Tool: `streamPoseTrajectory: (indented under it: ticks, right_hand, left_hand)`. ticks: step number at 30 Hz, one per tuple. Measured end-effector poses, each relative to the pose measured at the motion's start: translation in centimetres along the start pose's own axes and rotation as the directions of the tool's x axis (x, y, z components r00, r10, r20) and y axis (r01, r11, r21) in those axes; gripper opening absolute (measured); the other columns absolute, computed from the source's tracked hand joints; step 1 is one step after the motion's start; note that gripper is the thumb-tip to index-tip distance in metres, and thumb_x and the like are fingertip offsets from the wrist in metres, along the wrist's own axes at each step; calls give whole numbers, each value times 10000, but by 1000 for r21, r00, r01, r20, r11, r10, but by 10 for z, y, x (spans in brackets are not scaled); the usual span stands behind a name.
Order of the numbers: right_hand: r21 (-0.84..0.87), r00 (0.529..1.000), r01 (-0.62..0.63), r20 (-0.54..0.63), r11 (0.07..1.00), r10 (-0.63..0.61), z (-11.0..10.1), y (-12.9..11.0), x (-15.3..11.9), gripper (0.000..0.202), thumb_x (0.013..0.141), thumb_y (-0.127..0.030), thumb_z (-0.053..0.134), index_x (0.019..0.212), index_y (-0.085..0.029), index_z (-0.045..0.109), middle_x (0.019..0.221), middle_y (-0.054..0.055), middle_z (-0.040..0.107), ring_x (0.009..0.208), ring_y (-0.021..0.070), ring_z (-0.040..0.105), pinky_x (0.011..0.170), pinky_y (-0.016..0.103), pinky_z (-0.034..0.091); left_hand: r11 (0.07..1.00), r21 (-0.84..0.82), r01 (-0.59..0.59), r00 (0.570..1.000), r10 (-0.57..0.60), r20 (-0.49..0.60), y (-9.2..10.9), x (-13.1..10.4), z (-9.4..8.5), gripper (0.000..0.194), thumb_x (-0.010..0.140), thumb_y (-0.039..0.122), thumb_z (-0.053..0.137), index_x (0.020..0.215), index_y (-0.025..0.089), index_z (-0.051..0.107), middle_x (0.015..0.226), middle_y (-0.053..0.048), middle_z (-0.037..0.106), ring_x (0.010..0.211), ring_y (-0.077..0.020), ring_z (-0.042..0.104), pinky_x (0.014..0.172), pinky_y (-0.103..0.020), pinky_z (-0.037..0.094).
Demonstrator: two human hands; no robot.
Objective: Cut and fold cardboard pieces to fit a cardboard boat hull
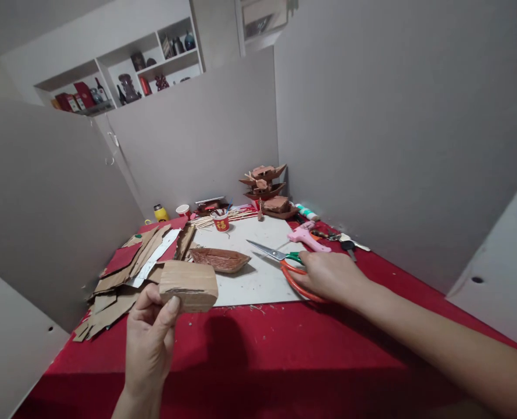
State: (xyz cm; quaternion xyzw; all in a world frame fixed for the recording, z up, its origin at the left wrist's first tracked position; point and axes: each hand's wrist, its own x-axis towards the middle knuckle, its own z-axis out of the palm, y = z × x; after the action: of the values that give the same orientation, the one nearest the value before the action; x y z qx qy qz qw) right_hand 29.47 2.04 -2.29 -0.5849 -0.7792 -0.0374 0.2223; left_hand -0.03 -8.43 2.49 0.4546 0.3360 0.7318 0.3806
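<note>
Between the thumb and fingers of my left hand (153, 326) is a small piece of tan cardboard (188, 285), raised above the red table, with a dark crease across it. My right hand (328, 276) is closed on the handles of scissors (295, 273) with orange and green grips. Their blades point left over the white board (241, 291) and look slightly parted. A brown model boat hull (221, 260) lies on the board, behind the cardboard piece and left of the scissors' tips.
Cardboard scraps (114, 302) pile at the left. A red paper cup (220, 221) stands behind the hull. Stacked model boats (264, 186), a pink glue gun (308, 237) and keys (348, 247) lie at the back right. Grey panels (393, 145) enclose the red table (262, 343).
</note>
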Motion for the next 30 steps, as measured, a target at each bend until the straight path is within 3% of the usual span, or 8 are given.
streamPoseTrajectory:
  ticks: [9,11,12,14,16,19,22,30]
  right_hand:
    - [-76,997,-17,78,997,23,-17,-12,6,336,873,-368,504,888,-80,677,938,218,690,873,314,662,695,375,484]
    - [67,998,23,59,997,-27,-27,-28,5,356,905,-399,459,989,-116,659,1035,163,675,982,268,623,811,364,472]
    - [362,993,35,90,931,-73,-31,-38,5,376,902,-432,463,962,-122,667,972,136,685,938,243,624,805,350,477]
    - [865,944,-122,253,487,-213,-35,-59,4,491,885,-550,430,893,-122,669,865,107,681,795,204,628,671,316,513]
    - [941,889,-338,329,27,-319,-34,-76,4,473,819,-587,536,844,-132,667,772,56,653,686,151,601,610,276,511]
    - [862,889,-433,362,-262,-279,-28,-91,8,326,692,-444,754,788,-142,676,690,-3,612,601,99,553,553,214,478]
    - [888,928,-361,312,-283,-206,-22,-93,16,314,648,-379,802,820,-134,709,708,3,636,599,90,542,546,196,447]
    - [982,986,-158,150,-107,-74,-6,-84,26,275,688,-404,768,803,-158,724,644,-21,620,570,97,486,554,217,430]
  left_hand:
    - [998,-35,44,996,-42,74,-9,5,11,234,665,162,798,677,180,565,673,40,568,645,-81,533,634,-145,477]
    - [998,-24,58,991,-55,122,-13,7,15,217,688,168,782,681,183,565,688,34,579,666,-90,546,656,-163,481]
    - [998,-14,66,987,-64,149,-15,8,17,209,703,172,772,682,184,564,694,32,581,675,-94,548,666,-170,481]
    - [996,8,86,976,-86,202,-21,12,22,199,729,180,752,681,183,559,695,30,581,684,-99,546,682,-184,478]
    - [992,24,127,959,-129,253,-27,17,26,198,750,190,736,685,182,549,701,26,590,696,-105,547,692,-198,476]
    - [977,28,209,929,-208,305,-35,25,30,169,767,197,722,730,189,557,729,19,615,717,-116,561,702,-222,479]
    - [961,44,272,901,-271,339,-41,34,32,116,774,210,716,836,194,619,788,-4,654,760,-144,596,747,-274,494]
    - [923,95,373,831,-377,408,-53,53,35,199,785,219,696,982,195,693,957,-70,726,868,-216,647,820,-346,494]
